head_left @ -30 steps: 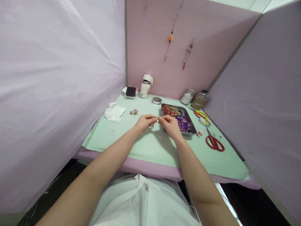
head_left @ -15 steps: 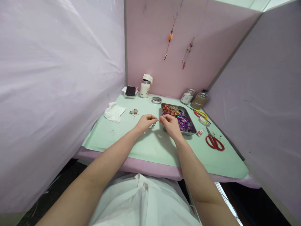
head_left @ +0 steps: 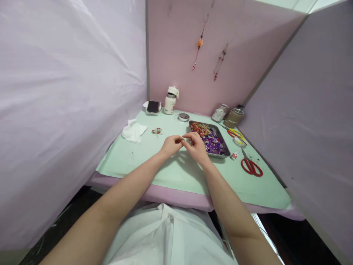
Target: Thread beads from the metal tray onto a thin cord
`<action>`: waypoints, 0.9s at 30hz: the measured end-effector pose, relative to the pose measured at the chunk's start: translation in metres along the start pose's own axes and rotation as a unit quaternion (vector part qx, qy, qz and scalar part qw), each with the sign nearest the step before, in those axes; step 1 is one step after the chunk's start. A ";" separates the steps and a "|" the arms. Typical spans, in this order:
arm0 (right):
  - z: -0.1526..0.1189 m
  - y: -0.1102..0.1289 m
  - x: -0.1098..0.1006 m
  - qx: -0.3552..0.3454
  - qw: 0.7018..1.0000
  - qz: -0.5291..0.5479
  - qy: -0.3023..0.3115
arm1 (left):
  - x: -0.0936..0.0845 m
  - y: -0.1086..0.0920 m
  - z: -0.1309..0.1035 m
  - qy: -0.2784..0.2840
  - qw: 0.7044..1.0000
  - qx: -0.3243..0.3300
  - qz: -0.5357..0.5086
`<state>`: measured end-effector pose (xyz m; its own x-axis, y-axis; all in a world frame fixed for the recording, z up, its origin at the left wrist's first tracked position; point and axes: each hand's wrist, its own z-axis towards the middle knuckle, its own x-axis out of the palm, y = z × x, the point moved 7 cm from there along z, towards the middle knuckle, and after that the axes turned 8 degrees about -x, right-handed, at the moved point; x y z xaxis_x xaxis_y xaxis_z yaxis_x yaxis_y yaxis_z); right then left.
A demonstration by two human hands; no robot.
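Note:
Over the green tabletop (head_left: pixel 171 176), my left hand (head_left: pixel 171 144) is closed in a pinch, its fingertips meeting those of my right hand. What it holds is too small to make out. My right hand (head_left: pixel 196 147) has thumb and index finger spread a little apart around the left fingertips, at the left edge of a metal tray (head_left: pixel 226 150). Purple beads (head_left: pixel 213 144) and red and gold strings (head_left: pixel 199 129) fill the tray. A small cluster of red and clear beads (head_left: pixel 157 131) lies to the left of the tray.
Red-handled scissors (head_left: pixel 251 167) and a small red-white item (head_left: pixel 235 155) lie right of the tray. Yellow-handled scissors (head_left: pixel 234 133) and two jars (head_left: pixel 220 113) are behind. A white bottle (head_left: pixel 170 103), dark box (head_left: pixel 153 107), round tin (head_left: pixel 183 117) and white cloth (head_left: pixel 134 131) stand further left.
My right hand has moved slightly left, and its fingers have spread and now meet my left fingertips. The beaded piece seen below my left hand before is now hidden.

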<state>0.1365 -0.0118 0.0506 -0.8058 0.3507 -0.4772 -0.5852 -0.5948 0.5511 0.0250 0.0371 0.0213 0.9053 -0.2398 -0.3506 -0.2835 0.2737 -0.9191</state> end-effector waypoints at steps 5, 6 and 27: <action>0.000 0.002 -0.003 -0.013 1.000 0.003 -0.023 | 0.002 0.000 -0.001 -0.013 0.999 0.016 0.048; 0.000 0.003 -0.005 -0.014 0.999 0.004 -0.032 | 0.002 0.000 -0.001 -0.012 0.999 0.015 0.041; -0.001 -0.012 -0.007 0.034 0.999 -0.024 -0.030 | 0.009 0.014 -0.001 0.107 0.913 -0.171 -0.354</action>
<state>0.1494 -0.0077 0.0467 -0.7797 0.4210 -0.4635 -0.6261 -0.5268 0.5749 0.0288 0.0384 0.0052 0.8277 -0.4310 0.3594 0.2327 -0.3191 -0.9187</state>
